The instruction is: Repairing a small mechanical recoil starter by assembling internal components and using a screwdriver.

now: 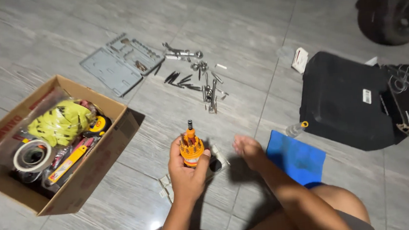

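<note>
The orange multi-bit screwdriver [191, 148] stands upright in your left hand [186, 173], its dark tip pointing away from you, over bare grey floor tiles [236, 23]. Open floor lies ahead of it up to the scattered sockets and bits [196, 76] and the open grey tool case [121, 63], both well apart from the tool. The cardboard box [80, 192] of tape rolls and a tape measure sits near on the left, its corner close to your wrist. Your left forearm rises from below, fingers wrapped firmly round the orange handle, thumb on its right side. Your right hand [248, 150] hovers just beside, blurred, holding nothing, fingers loosely spread and apart from the tool. A blue cloth [297, 158] lies to the right of that hand, with the black case [346, 100] beyond it
</note>
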